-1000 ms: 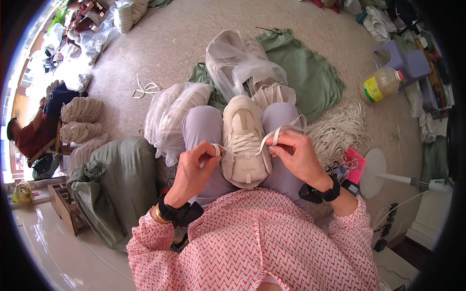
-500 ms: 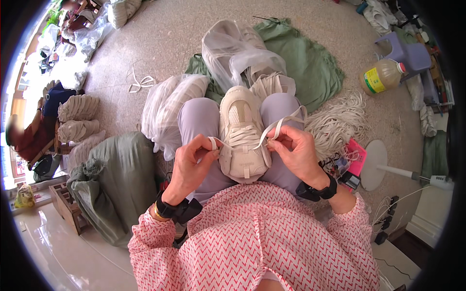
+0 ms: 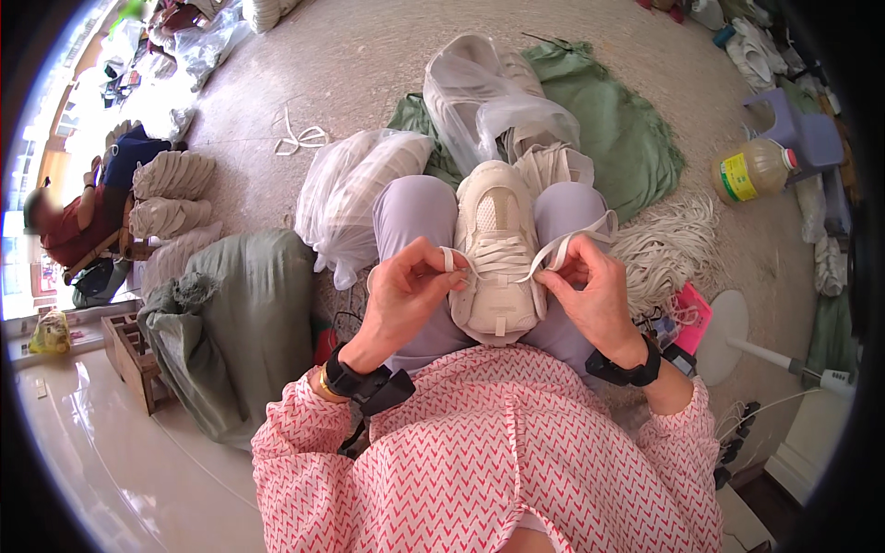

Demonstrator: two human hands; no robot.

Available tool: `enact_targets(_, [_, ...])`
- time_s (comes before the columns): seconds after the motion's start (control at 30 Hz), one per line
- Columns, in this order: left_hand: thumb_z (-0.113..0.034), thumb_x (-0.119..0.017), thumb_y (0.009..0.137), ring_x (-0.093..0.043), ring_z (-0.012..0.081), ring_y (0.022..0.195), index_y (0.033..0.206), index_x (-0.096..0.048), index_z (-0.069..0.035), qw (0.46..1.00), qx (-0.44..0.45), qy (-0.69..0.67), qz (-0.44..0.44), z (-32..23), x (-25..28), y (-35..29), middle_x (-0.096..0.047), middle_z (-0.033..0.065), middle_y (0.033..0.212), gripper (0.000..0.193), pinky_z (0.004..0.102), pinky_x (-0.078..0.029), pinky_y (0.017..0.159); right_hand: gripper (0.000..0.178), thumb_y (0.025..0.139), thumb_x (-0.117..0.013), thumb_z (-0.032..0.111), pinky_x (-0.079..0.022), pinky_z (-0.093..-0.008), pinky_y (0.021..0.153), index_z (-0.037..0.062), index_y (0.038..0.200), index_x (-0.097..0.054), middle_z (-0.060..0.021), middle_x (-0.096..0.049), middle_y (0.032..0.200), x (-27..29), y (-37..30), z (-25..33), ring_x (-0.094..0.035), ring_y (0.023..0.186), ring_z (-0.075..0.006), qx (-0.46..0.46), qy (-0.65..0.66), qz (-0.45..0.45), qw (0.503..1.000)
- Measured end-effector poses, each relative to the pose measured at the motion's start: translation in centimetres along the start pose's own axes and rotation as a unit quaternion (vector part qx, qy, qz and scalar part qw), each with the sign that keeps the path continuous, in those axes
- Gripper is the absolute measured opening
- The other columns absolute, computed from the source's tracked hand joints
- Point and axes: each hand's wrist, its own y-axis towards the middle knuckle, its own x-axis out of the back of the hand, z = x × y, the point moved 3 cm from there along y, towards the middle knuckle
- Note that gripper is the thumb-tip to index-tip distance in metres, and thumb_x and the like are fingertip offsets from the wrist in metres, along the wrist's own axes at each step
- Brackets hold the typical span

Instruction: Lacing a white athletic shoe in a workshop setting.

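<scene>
A cream sneaker [image 3: 499, 302] rests between my knees, its toe pointing away from me and its lacing partly threaded. White shoelace [image 3: 549, 254] runs out of the eyelets on both sides. At the shoe's left edge my left hand [image 3: 415, 290] is closed, pinching one lace end between thumb and fingers. On the other side my right hand [image 3: 587, 288] is likewise closed on the opposite part of the lace, with a loop lying over my right knee. Both hands are close to the shoe's collar and tongue.
Clear plastic bags of shoe parts [image 3: 359, 198] lie beyond my knees beside a green cloth [image 3: 618, 138]. To the right are a heap of white laces [image 3: 671, 253], a yellow-labelled jug [image 3: 754, 170] and a purple stool [image 3: 800, 129]. A grey-green sack [image 3: 253, 332] stands left; another person [image 3: 78, 221] sits farther off.
The view has shifted, so the surroundings appear farther right. Both hands keep their pinch on the lace, and the left hand sits slightly closer to the shoe.
</scene>
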Motion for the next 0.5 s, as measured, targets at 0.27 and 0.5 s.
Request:
enact_targets(0.27, [0.012,-0.065,0.094,-0.067,0.0116,0.099,0.092,-0.056,0.001,0.994,-0.012,0.112,-0.001,-0.2,-0.2,-0.3,-0.071,0.0095,0.109,0.014,0.0276,-0.057,0.091,0.021,0.085,-0.083,-0.001,-0.057,-0.0256,0.064,-0.0002,0.091,-0.063,-0.005,-0.07,0.081,-0.2,-0.2,-0.1,-0.069,0.071,-0.0105,0.04,0.007,-0.027,0.999])
enact_targets(0.5, [0.011,-0.069,0.085,-0.07,0.0148,0.089,0.087,-0.058,0.002,0.943,-0.114,0.313,-0.013,-1.6,-1.4,-0.4,-0.071,0.0084,0.095,0.015,0.0286,-0.056,0.079,0.017,0.085,-0.082,0.0,-0.058,-0.0278,0.066,-0.0007,0.092,-0.066,-0.0083,-0.073,0.084,-0.1,-0.4,0.3,-0.073,0.072,-0.0158,0.059,-0.012,-0.025,0.998])
